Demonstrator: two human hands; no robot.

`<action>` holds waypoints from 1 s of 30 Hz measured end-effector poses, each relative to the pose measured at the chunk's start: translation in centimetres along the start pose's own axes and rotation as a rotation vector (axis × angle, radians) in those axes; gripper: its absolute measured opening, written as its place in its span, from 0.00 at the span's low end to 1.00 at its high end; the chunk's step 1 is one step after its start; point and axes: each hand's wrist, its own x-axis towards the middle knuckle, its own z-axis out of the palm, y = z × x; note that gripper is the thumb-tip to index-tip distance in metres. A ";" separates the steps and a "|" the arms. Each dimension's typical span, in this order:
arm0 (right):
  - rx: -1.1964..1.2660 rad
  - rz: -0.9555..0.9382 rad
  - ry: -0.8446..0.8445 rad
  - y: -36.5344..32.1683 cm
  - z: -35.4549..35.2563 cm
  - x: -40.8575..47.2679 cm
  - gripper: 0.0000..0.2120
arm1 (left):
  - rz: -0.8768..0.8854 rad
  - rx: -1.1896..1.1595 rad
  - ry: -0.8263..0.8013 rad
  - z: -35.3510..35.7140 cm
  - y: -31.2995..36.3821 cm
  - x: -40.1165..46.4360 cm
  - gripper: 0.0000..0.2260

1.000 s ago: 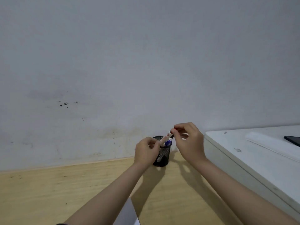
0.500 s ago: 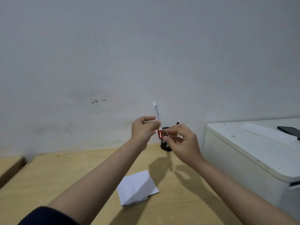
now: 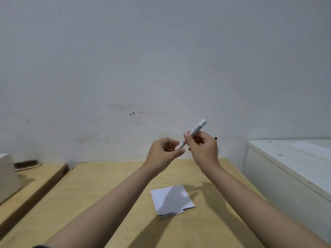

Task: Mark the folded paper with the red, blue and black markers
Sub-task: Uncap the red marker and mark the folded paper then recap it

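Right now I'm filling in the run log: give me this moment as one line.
phase: uncapping | marker: both hands, above table | left hand: cap end | right hand: barrel | folded paper: flat, unmarked

Soft, even light fills the scene, a touch dim, with the wall (image 3: 161, 59) grading darker toward its upper corners. Shadows of the arms fall dark on the wooden table (image 3: 111, 203), crossing the folded paper (image 3: 172, 199) and stretching toward the camera. Hands slightly motion-blurred; straight edges beside the table bow with wide-angle distortion.
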 end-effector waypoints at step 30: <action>0.152 0.142 -0.253 3.5 -2.6 -0.2 0.05 | -0.219 0.339 -0.202 -4.6 -6.9 0.6 0.10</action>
